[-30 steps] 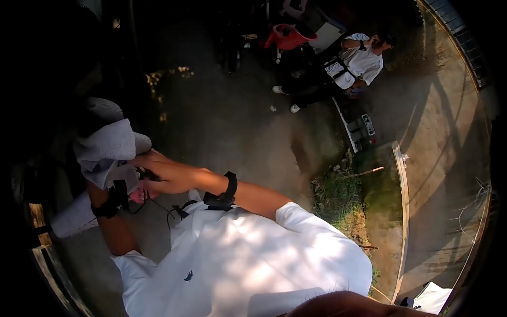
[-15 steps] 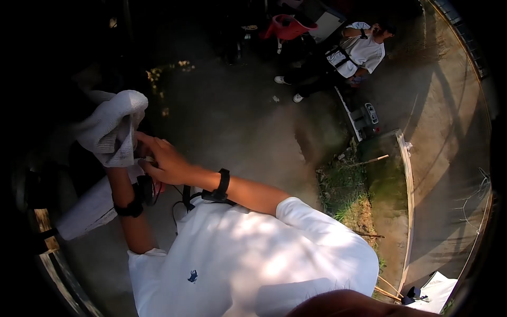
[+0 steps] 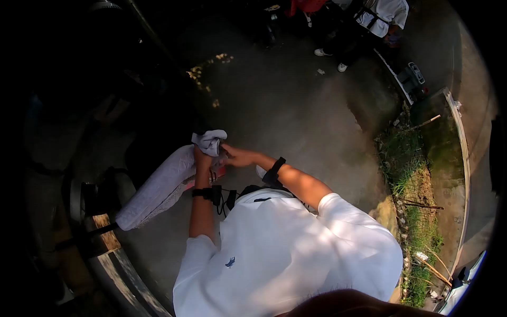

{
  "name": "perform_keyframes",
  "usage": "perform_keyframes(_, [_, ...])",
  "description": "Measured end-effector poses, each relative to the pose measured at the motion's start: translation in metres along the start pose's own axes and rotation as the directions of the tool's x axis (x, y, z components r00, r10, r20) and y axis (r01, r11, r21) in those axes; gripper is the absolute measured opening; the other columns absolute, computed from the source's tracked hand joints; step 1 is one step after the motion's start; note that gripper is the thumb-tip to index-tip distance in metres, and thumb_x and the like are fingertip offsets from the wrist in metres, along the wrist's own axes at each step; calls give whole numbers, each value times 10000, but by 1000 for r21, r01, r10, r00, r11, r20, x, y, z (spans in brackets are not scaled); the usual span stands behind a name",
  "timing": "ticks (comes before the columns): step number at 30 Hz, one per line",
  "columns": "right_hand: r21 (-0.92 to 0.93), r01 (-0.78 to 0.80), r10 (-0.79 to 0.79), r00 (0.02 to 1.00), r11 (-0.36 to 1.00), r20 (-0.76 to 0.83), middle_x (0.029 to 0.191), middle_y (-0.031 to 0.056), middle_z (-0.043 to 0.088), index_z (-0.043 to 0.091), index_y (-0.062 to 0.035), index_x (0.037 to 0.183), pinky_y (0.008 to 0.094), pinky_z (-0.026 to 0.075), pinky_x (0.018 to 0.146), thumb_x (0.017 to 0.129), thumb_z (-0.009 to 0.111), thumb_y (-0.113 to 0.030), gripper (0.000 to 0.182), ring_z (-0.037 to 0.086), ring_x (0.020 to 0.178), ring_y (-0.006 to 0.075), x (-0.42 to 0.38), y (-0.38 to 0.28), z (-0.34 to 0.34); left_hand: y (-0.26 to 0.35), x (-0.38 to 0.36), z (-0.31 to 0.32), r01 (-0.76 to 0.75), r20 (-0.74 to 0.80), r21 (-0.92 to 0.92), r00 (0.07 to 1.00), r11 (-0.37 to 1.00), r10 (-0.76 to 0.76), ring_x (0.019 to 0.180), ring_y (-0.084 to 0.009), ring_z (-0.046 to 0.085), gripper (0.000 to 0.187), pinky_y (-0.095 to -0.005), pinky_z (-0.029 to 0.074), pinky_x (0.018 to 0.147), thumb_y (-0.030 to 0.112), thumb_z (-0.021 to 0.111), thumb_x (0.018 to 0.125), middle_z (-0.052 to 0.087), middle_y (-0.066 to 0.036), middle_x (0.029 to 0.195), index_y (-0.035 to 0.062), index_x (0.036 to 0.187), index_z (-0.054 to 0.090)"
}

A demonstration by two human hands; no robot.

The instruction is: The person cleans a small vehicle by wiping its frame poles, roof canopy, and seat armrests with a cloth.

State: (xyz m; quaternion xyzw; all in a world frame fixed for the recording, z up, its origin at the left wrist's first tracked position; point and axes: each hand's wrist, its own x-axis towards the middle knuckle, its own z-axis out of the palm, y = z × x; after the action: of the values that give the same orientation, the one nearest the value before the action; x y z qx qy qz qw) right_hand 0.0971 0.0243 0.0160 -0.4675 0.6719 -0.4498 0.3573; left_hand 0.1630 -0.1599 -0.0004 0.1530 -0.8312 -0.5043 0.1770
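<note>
My left hand is closed around the bunched upper end of a white cloth; the fingers are wrapped tight on the fabric. My right hand meets it from the 3 o'clock side, fingers curled together on the same bunch, where a knot of cloth stands up at 12 o'clock of both hands. Something red or pink shows just under the hands; I cannot tell what it is.

From the grip, the cloth runs down toward 8 o'clock as a long, pale length and ends near a wooden beam at the lower left edge. Each wrist carries a black strap, and a black cable hangs between the left wrist and my chest.

Surroundings: the concrete floor fills the centre, part sunlit, part in deep shade. At 1 o'clock, well apart from the hands, a second person in a white shirt stands at the frame edge, with a small grey device on the ground nearby. At 3 to 4 o'clock lies a grass strip with loose sticks. The 9 to 11 o'clock sector is too dark to read.
</note>
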Motion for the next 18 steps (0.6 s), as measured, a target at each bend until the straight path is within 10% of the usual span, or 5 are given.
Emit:
perform_keyframes(2, [84, 101, -93, 991, 991, -93, 1209, 267, 556, 325, 44, 1288, 417, 447, 969, 895, 638, -226, 570, 554, 1183, 340, 16, -32, -6, 21, 6, -18, 145, -27, -347, 986, 926, -165, 1003, -169, 619, 459, -314, 504, 846, 190, 766, 782, 645, -86, 1098, 14, 1155, 564])
perform_keyframes(7, [-263, 358, -440, 625, 896, -645, 1202, 204, 496, 354, -21, 1347, 453, 454, 932, 790, 704, -84, 660, 524, 1151, 409, 31, -169, -39, 213, 8, -99, -81, -85, -340, 995, 937, 55, 1106, -198, 567, 595, -332, 456, 938, 80, 742, 801, 560, -122, 1260, -15, 1313, 453])
perform_keyframes(8, [-179, 464, -452, 585, 868, -673, 1213, 191, 495, 399, -26, 1331, 431, 464, 919, 787, 694, -79, 621, 539, 1127, 380, 30, -198, -49, 215, 17, -107, -366, -189, -270, 927, 891, 324, 1146, -205, 532, 593, -354, 413, 993, 101, 741, 821, 559, -118, 1242, -12, 1324, 448])
perform_keyframes(13, [-259, 580, -580, 478, 773, -660, 968, 191, 627, 567, 23, 1095, 418, 501, 802, 837, 605, -84, 282, 622, 885, 366, 45, -285, -83, 294, -5, -129, -670, -294, 236, 641, 704, 709, 1207, -251, 503, 476, -368, 362, 1036, 131, 618, 935, 520, -175, 1319, -28, 1344, 435])
perform_keyframes(18, [-343, 422, -507, 380, 839, -774, 751, 202, 655, 619, 57, 896, 443, 500, 716, 857, 558, -81, 156, 647, 772, 401, 58, -278, -62, 278, -15, -138, -484, -240, 261, 805, 835, 542, 937, -272, 587, 472, -364, 462, 830, 214, 642, 919, 582, -183, 1139, -5, 1300, 470])
